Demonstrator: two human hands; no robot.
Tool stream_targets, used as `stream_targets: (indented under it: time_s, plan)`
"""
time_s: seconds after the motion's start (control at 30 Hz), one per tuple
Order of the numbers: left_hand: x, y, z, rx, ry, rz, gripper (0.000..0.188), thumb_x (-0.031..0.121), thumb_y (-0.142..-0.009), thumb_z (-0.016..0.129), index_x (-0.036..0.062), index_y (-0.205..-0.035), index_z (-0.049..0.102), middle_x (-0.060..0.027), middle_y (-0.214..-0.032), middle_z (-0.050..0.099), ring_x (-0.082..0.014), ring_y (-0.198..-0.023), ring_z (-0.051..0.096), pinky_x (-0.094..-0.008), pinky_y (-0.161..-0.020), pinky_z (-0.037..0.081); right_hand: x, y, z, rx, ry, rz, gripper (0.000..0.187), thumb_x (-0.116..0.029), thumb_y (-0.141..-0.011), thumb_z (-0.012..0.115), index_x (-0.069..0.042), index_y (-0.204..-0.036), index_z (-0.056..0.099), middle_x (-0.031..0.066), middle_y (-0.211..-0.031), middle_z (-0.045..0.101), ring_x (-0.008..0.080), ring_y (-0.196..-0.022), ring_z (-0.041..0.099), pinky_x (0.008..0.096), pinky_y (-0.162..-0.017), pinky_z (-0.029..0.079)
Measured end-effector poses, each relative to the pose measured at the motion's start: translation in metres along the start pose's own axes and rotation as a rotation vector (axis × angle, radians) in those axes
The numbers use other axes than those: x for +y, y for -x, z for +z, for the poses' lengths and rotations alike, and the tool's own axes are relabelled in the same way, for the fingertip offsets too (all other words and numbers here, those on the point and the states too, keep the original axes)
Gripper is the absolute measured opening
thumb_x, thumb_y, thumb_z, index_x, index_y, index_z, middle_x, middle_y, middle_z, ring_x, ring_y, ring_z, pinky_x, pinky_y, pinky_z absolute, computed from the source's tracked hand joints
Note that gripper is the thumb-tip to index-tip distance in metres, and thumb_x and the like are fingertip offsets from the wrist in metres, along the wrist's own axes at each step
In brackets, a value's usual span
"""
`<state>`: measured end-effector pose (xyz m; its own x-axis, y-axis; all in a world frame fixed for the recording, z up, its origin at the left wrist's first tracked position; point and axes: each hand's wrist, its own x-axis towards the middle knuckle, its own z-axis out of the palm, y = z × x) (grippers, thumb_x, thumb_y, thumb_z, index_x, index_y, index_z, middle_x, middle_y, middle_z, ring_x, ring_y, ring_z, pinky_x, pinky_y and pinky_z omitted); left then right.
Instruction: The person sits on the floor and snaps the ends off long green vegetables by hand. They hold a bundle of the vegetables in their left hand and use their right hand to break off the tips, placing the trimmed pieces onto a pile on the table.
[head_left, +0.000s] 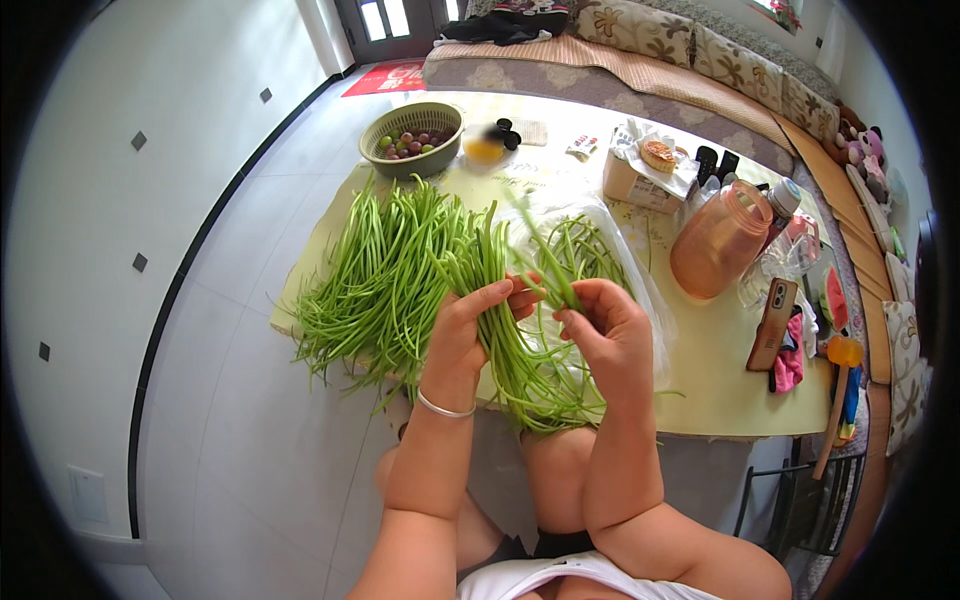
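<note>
My left hand [468, 322], with a silver bangle at its wrist, is closed around a bunch of long, thin green vegetable stems [497, 330]. Their lower ends hang over the table's near edge above my knees. A few stems [562, 290] are pinched between the thumb and fingers of my right hand [608, 325], close to the left hand's fingertips; their upper part is blurred. A large pile of the same stems [385, 265] lies to the left. Behind my right hand, more stems [585, 248] rest on a clear plastic bag [640, 285].
On the yellow-covered table [700, 390] stand a colander of grapes [412, 145], a tissue box [640, 185] with a round pastry on top, and an orange translucent jug [715, 245]. A phone [772, 325] lies near the right edge. A sofa [640, 75] runs behind.
</note>
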<state>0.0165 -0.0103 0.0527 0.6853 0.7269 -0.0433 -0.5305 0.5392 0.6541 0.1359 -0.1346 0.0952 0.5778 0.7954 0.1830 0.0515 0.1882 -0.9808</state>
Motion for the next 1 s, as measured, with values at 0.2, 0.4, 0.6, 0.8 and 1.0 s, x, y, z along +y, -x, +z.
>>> stream_targets:
  time_s: [0.2,0.4,0.6,0.8,1.0]
  plan:
    - [-0.004,-0.005,-0.017,-0.066,0.188,-0.059,0.033,0.006,-0.085,0.057,-0.0129,-0.112,0.056,-0.0261,-0.112,0.062,-0.0342,-0.096,0.065,-0.0426,-0.084,0.055,-0.001,0.006,0.010,-0.157,0.088,0.060,0.020,-0.001,-0.084,0.061,0.003,-0.104,0.062,0.0075,-0.080,0.066,0.0101,-0.070,0.061,0.0239,-0.063,0.048]
    - [-0.004,-0.002,-0.012,-0.089,0.238,0.016,0.037,0.004,-0.081,0.054,-0.0101,-0.115,0.054,-0.0254,-0.106,0.064,-0.0328,-0.091,0.067,-0.0406,-0.080,0.057,0.009,0.006,0.014,-0.182,0.242,0.022,0.016,-0.005,-0.086,0.061,0.002,-0.100,0.063,0.0122,-0.076,0.067,0.0157,-0.066,0.064,0.0279,-0.061,0.049]
    - [0.007,0.002,0.013,-0.171,0.335,0.013,0.048,0.008,-0.082,0.058,-0.0075,-0.125,0.046,-0.0198,-0.099,0.066,-0.0299,-0.087,0.067,-0.0392,-0.079,0.055,0.015,0.005,0.017,-0.138,0.365,-0.035,0.015,-0.007,-0.086,0.061,0.001,-0.098,0.063,0.0141,-0.073,0.065,0.0196,-0.064,0.063,0.0313,-0.059,0.047]
    - [0.005,-0.004,-0.020,-0.148,0.223,0.052,0.042,0.009,-0.086,0.060,-0.0064,-0.123,0.048,-0.0126,-0.087,0.064,-0.0258,-0.082,0.065,-0.0410,-0.081,0.053,0.015,-0.005,0.010,-0.279,0.296,0.126,0.017,-0.016,-0.086,0.064,0.000,-0.093,0.065,0.0159,-0.078,0.065,0.0273,-0.070,0.063,0.0349,-0.065,0.048]
    - [0.011,-0.004,-0.021,-0.135,0.256,0.052,0.038,0.010,-0.088,0.058,-0.0057,-0.122,0.050,-0.0119,-0.088,0.064,-0.0238,-0.079,0.064,-0.0386,-0.078,0.052,0.070,-0.022,-0.014,0.033,0.966,-0.144,0.024,-0.025,-0.083,0.067,-0.004,-0.095,0.069,0.0162,-0.107,0.060,0.0336,-0.103,0.054,0.0426,-0.084,0.047]
